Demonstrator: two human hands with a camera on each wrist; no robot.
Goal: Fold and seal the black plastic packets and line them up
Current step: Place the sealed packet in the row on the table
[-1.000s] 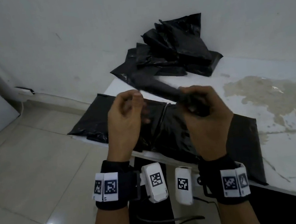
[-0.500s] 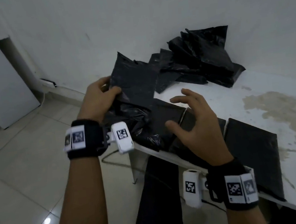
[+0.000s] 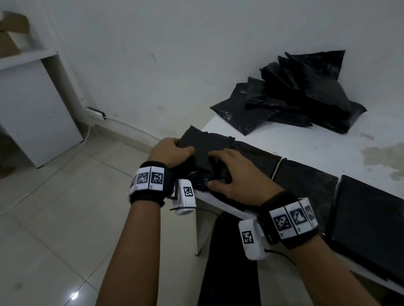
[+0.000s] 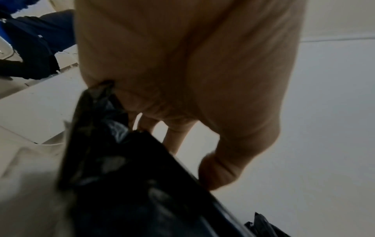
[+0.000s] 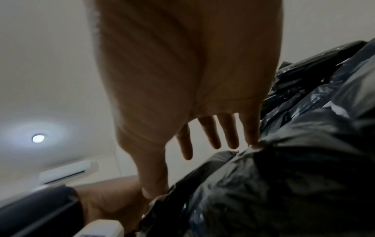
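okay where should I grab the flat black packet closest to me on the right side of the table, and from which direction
Judging by its pose, take the flat packet by its near edge, coming from the table's front: that edge hangs slightly past the rim, so fingers could slip underneath with the thumb on top.

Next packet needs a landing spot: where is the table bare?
Bare white table lies between the packet pile by the wall and the flat packets along the near edge. The left corner is crowded: both hands work a packet there.
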